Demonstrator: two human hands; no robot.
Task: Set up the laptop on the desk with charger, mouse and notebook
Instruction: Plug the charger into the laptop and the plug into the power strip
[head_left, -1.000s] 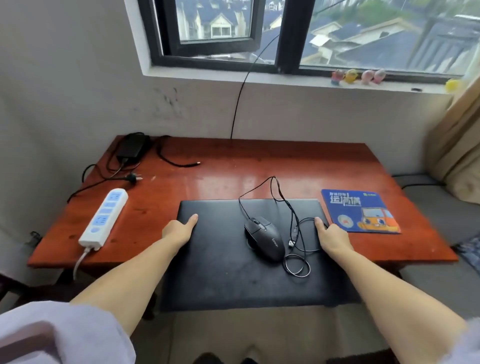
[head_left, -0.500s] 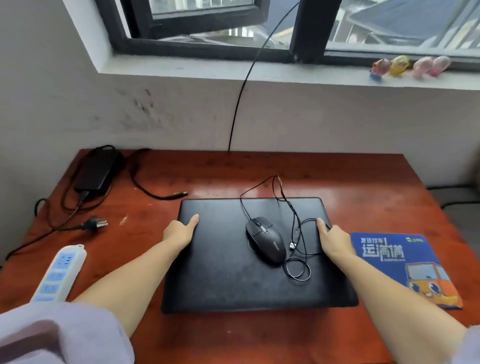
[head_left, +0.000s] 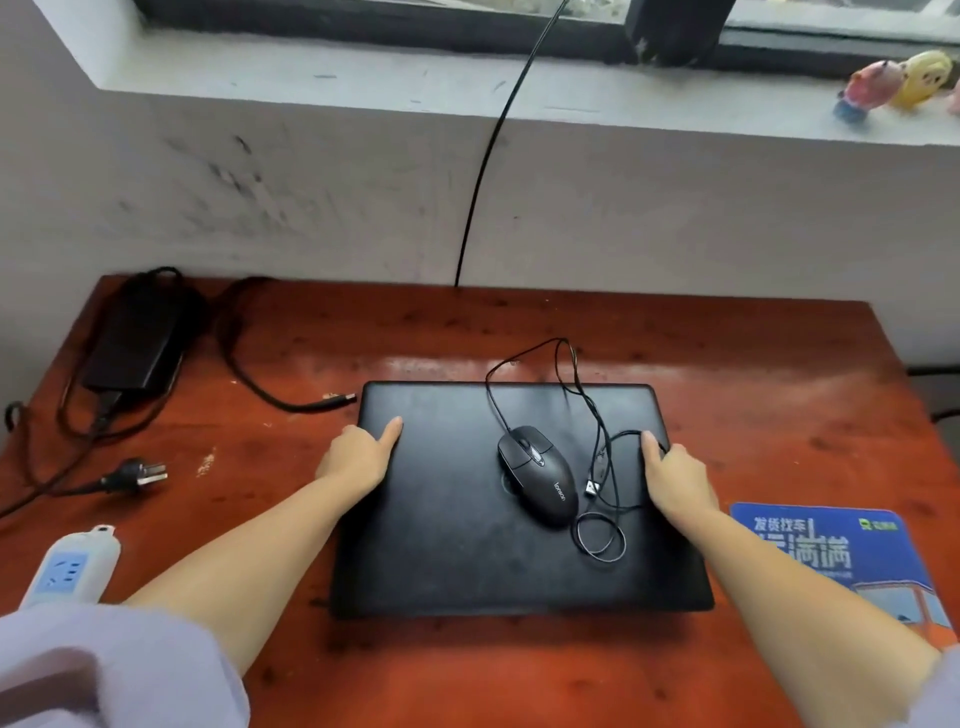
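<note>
Laptop (head_left: 467, 519), closed and black, lies flat on the red-brown desk (head_left: 727, 374), squarely in front of the person, its near edge well onto the wood. Both arms reach forward, bare to the rolled pale sleeves (head_left: 104, 670). The left hand (head_left: 358, 457) grips the laptop's left edge, thumb laid on top of the lid pointing away, fingers curled under and out of sight. The right hand (head_left: 675, 478) mirrors it on the right edge, thumb on the lid, fingers wrapped over the side and pressing on a loop of cable. So both hands are clamped on the machine, wrists straight, forearms angled inward.

Riding on the lid is the black mouse (head_left: 540, 475), right of centre, its thin cord (head_left: 597, 447) looping over the far edge and back, the USB plug lying just beside the mouse. At the far left corner sits the charger (head_left: 135, 343) brick with its tangled leads, one barrel tip near the laptop's far left corner, the wall plug (head_left: 137, 475) lying loose. A white power strip (head_left: 70, 566) shows at the left edge. The blue notebook (head_left: 841, 561) lies right of the laptop, partly under the right forearm.
</note>
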